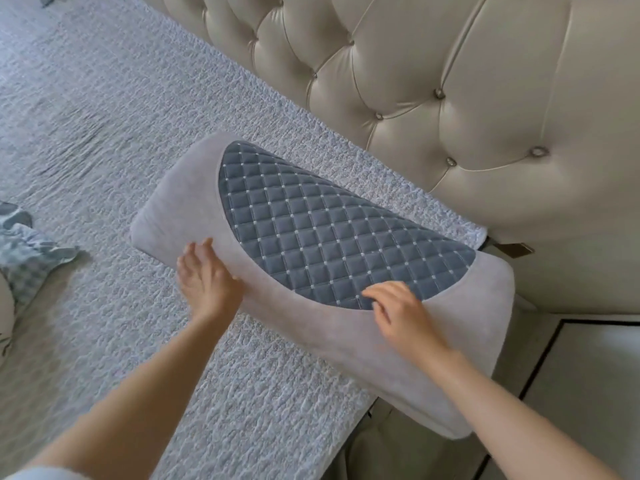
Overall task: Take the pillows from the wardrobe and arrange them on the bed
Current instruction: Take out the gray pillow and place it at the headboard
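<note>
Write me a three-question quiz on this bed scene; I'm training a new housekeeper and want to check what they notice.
1. True or false: the grey pillow lies fully on the bed.
2. Which hand rests on the pillow's quilted blue panel? A) left hand B) right hand
3. What stands just behind the pillow?

Key:
1. False; its near right end overhangs the bed's edge.
2. B; the right hand's fingers lie on the blue panel, while the left hand is on the grey border.
3. The tufted cream headboard.

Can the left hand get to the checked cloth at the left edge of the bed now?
Probably yes. The left hand rests open on the pillow, and only bare bedspread lies between it and the checked cloth; nothing blocks the way.
</note>
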`<state>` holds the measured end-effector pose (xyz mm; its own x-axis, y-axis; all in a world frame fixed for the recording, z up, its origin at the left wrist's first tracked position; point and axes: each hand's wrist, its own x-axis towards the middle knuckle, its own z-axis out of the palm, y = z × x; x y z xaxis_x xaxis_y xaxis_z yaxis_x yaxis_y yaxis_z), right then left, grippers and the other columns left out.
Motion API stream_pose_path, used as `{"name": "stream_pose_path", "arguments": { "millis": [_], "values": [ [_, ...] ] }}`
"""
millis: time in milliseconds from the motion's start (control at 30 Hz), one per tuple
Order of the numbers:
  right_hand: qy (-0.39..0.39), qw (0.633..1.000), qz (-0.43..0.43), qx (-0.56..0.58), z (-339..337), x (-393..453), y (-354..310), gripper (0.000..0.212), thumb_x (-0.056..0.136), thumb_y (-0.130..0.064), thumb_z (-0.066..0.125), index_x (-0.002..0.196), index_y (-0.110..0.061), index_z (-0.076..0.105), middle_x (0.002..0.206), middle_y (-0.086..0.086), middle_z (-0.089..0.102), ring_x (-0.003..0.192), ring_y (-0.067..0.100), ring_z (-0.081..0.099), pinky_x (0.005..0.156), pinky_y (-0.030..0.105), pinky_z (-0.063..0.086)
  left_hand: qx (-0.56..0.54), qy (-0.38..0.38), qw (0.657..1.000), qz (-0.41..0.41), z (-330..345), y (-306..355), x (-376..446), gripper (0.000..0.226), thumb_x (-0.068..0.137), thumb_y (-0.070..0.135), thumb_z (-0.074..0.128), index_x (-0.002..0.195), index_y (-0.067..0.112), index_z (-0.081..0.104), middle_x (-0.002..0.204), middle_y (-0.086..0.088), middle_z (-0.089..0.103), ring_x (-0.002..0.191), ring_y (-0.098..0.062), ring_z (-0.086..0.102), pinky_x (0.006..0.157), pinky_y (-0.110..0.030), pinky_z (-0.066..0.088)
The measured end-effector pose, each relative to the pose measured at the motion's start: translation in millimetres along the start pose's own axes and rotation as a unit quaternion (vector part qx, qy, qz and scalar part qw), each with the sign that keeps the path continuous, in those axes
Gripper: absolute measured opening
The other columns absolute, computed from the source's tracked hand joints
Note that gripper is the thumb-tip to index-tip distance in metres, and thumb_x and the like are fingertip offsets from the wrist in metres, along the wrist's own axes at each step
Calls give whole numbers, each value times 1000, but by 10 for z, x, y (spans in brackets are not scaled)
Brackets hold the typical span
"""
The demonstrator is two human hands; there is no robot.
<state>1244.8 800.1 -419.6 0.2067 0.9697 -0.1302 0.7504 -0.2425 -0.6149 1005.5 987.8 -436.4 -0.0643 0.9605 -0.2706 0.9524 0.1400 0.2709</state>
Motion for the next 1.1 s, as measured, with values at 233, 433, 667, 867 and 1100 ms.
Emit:
{"name": "stream_pose_path", "arguments": {
  "millis": [233,433,667,867,1100],
  "values": [
    [23,964,248,-92,-403,-315,386,38,95,-19,56,130,-5,53,130,11,50,119,26,46,95,38,46,56,-51,991,110,-153,341,571,54,89,27,59,139,16,42,151,-14,35,141,-38,26,117,-53,20],
    [86,849,518,-56,-370,-349,454,76,86,-46,64,141,-7,29,141,22,32,122,45,36,86,57,45,78,-118,990,28,-195,397,948,93,83,52,69,147,0,25,158,-18,20,145,-41,15,114,-63,23],
    [123,788,602,42,-165,-292,513,93,85,-53,60,150,-14,7,143,31,28,123,56,36,93,60,40,136,-46,987,75,-120,591,640,56,95,33,59,133,-4,41,135,-22,43,125,-42,40,94,-50,45],
    [114,780,612,57,-209,-255,491,93,86,-51,62,150,-14,6,146,29,26,125,54,35,95,57,40,175,-183,962,99,189,816,-91,71,84,76,43,97,7,56,94,-9,63,95,-30,64,70,-35,51],
    [130,773,614,95,-229,-343,612,116,71,-61,73,147,0,10,144,27,36,127,48,40,102,57,38,-52,-283,955,-68,433,899,-153,35,93,38,58,83,6,67,67,-5,73,78,-28,71,79,-40,59]
  ]
}}
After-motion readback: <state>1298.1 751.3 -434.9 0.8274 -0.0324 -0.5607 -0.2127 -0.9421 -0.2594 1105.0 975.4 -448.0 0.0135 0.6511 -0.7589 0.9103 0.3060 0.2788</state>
